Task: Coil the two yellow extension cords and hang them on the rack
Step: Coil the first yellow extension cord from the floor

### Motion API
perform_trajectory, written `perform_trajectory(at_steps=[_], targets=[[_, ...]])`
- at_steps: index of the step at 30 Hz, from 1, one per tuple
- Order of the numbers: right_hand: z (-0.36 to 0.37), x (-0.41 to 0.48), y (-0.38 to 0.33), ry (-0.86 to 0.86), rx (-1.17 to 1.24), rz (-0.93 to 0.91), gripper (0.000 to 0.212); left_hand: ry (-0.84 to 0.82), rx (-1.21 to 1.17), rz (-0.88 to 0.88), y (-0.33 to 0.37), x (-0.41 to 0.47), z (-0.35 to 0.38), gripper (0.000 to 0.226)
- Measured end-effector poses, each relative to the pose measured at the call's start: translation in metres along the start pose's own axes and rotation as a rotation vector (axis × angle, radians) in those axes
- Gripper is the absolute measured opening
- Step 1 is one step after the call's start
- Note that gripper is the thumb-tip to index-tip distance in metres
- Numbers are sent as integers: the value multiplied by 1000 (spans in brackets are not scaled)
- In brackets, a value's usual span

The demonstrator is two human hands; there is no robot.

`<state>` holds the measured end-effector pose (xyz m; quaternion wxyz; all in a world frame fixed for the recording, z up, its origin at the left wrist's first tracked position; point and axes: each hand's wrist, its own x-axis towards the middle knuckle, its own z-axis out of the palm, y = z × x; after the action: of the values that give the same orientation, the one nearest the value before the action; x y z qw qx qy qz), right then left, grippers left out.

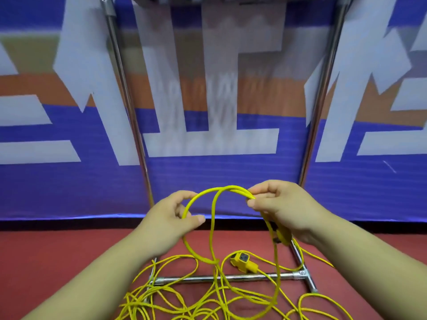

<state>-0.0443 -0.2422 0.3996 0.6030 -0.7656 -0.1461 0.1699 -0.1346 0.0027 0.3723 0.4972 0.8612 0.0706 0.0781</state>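
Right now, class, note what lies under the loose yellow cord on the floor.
The red floor and the rack's chrome base bar, crossed by yellow cord strands. Under the thick tangle, the floor is hidden.

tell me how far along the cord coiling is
Early. Done: a couple of loops of yellow cord gathered in the right hand. In hand: the left hand pinches the next stretch. Left: the tangle on the floor to coil, then hanging; no coil shows on the rack.
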Motion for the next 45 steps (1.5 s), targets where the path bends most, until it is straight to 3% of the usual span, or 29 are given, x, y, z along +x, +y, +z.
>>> perform_trajectory(at_steps=[6, 19, 28, 34, 40, 45], targets=[[9, -13, -7, -145, 0, -74, 17, 65, -199, 14, 13, -16, -7, 42], [17, -6, -31, -250, 92, -275, 25, 196, -188, 262, 38, -18, -13, 19], [11, 22, -12, -498, 155, -117, 23, 357, -335, 220, 29, -3, -28, 28], [18, 33, 4, -610, 159, -21, 31, 351, -398, 136, 17, 4, -28, 28], [18, 41, 3, -420, 306, -59, 26, 211, -448, 95, 21, 2, -32, 26], [19, 40, 0, -293, 242, -106, 21, 47, -354, 101, 20, 1, -32, 28]])
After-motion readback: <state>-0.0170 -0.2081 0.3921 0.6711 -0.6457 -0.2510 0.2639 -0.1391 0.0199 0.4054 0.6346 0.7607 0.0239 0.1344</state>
